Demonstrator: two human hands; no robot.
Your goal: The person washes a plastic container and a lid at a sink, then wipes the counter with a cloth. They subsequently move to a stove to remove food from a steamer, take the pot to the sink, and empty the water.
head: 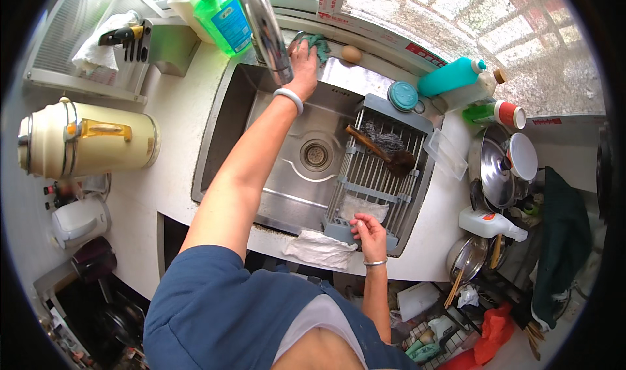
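Observation:
My left hand [304, 71] reaches past the chrome faucet [274, 37] to the back ledge of the stainless steel sink [220, 125], its fingers on a crumpled green cloth [319, 46]. Over the near end of the grey drying rack [379, 103] is my right hand [370, 235], loosely curled and empty. A folded, pale cloth or pad [363, 207] lies in the rack beside its fingertips. Farther back in the rack are steel wool [384, 136] and a brown wooden-handled brush [369, 142]. A white cloth [320, 249] rests on the sink's front edge.
An egg [351, 54] and a teal-lidded jar [403, 96] sit behind the sink. Soap bottles [227, 25] and a knife block [171, 47] stand back left, a cream thermos [98, 137] at left. Bottles, a lidded pan [496, 167] and a spray bottle [489, 223] crowd the right.

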